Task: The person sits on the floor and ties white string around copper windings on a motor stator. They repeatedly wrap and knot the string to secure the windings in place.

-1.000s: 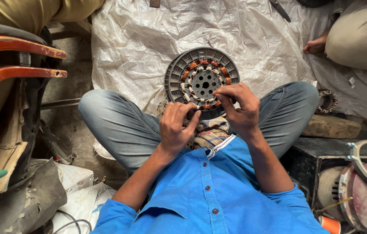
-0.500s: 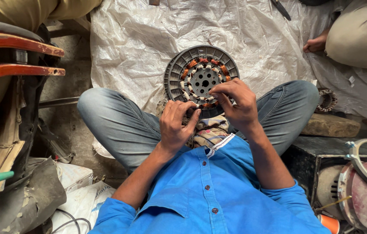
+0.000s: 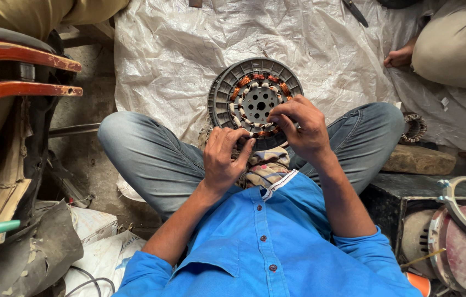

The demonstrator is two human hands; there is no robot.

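Sitting cross-legged on a crumpled white sheet (image 3: 189, 60), with a round grey stator (image 3: 255, 102) propped in the lap between the knees. Ringed with copper coils, some taped white, some bare orange: winding work seemingly partway along. Left hand (image 3: 224, 159) pinching its near rim; right hand (image 3: 299, 127) narrowly pinching a coil.
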